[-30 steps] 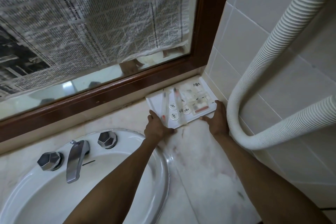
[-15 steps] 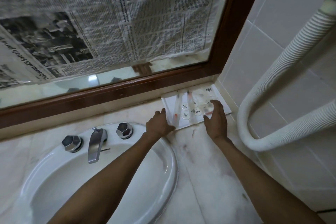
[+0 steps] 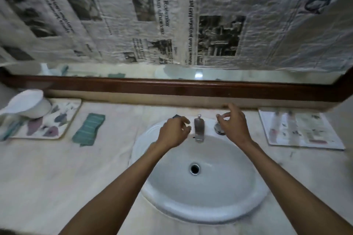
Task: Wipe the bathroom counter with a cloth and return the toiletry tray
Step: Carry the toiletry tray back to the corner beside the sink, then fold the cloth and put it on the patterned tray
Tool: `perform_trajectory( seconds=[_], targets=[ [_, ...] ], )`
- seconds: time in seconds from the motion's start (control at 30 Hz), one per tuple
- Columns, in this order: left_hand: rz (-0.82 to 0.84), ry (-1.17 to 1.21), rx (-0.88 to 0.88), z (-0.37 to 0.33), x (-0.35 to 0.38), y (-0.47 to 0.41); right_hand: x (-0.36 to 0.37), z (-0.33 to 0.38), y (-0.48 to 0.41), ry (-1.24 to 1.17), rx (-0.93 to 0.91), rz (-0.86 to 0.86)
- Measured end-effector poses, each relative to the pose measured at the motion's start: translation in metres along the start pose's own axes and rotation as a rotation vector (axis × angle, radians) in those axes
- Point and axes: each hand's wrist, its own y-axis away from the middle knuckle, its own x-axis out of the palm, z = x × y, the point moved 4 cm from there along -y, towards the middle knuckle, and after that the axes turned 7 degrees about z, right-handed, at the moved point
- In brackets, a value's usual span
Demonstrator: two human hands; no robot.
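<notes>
Both hands over the sink [image 3: 200, 187], empty, touching nothing seen. Left hand [image 3: 174, 132] loosely curled left of the tap [image 3: 199, 128]; right hand [image 3: 234, 123] half open, right of it. Cloth [image 3: 88, 129] far left of sink, tray [image 3: 299, 129] right, both on tabletop [image 3: 63, 173]. Best next: reach left, take cloth flat.

Sink basin [image 3: 210, 192]: glossy white ceramic, smooth. Faucet [image 3: 199, 129]: polished metal. Counter [image 3: 57, 173]: pale marble-look stone, smooth, low sheen. Cloth [image 3: 88, 129]: green ribbed fabric, matt. Mirror frame [image 3: 172, 89]: dark varnished wood. Newspaper [image 3: 248, 15]: wrinkled matt paper. Toiletry tray [image 3: 264, 128]: white, looks plastic.
</notes>
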Motion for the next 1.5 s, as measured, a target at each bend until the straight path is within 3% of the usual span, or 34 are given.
perform_trajectory(
  seconds=[0.37,0.57,0.73,1.03,1.17,1.5],
  targets=[
    [-0.118,0.074,-0.276,0.243,-0.118,0.085,0.229,0.159,0.029,-0.133,-0.078,0.291],
    [-0.293,0.164,-0.453,0.345,-0.149,0.083,0.312,0.172,0.033,-0.078,-0.065,0.438],
    [-0.304,0.213,-0.584,0.404,-0.154,0.043,0.357,0.169,0.003,-0.016,-0.048,0.5],
    [-0.227,0.074,-0.645,0.428,-0.152,-0.005,0.421,0.174,-0.049,0.028,-0.029,0.506],
    [-0.156,0.144,-0.683,0.432,-0.152,-0.013,0.44,0.183,-0.056,0.084,-0.019,0.507],
    [-0.16,0.358,-0.552,0.439,-0.158,-0.02,0.462,0.207,-0.053,0.158,0.073,0.36]
  ],
)
